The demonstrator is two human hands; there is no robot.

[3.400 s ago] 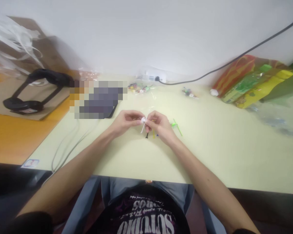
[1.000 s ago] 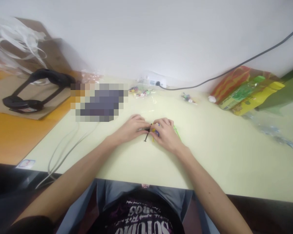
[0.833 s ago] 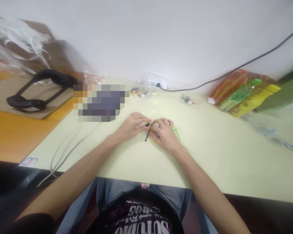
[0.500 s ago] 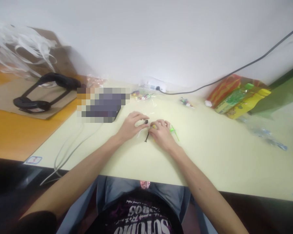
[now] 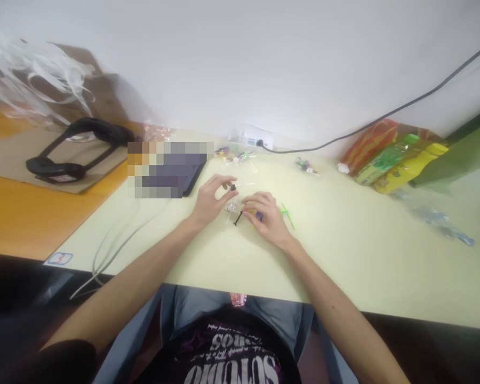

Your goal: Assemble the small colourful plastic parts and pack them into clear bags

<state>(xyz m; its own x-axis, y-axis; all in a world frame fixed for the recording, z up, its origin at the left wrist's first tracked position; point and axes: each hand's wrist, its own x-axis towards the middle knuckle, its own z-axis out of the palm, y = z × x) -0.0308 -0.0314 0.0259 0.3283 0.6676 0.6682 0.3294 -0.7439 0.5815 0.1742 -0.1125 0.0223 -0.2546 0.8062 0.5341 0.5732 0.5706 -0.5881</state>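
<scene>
Between the thumb and forefinger of my left hand (image 5: pixel 211 201) is a small black piece (image 5: pixel 233 188), held just above the table. My right hand (image 5: pixel 267 216) is closed, its fingertips on one end of a thin black rod-like piece (image 5: pixel 237 219) that points toward me. Small blue (image 5: pixel 260 215) and yellow parts show partly under the right fingers; most of their shape is hidden. Beside that hand lies a bright green thin-bladed part (image 5: pixel 287 215). Close to the left fingertips are a clear small part (image 5: pixel 231 206) and a thin white strip.
A dark tablet-like device (image 5: pixel 194 173), partly pixelated, lies at the left with pale cables. Bagged colourful bits (image 5: pixel 238 156) and another small bag (image 5: pixel 307 167) lie near the wall. Bottles and snack packs (image 5: pixel 396 165) stand right. A black frame-like device (image 5: pixel 76 149) rests on cardboard.
My left hand has drawn a little left and away from my right hand, carrying the small black piece. The right fingers have lifted slightly, showing the blue part. The view has shifted a little.
</scene>
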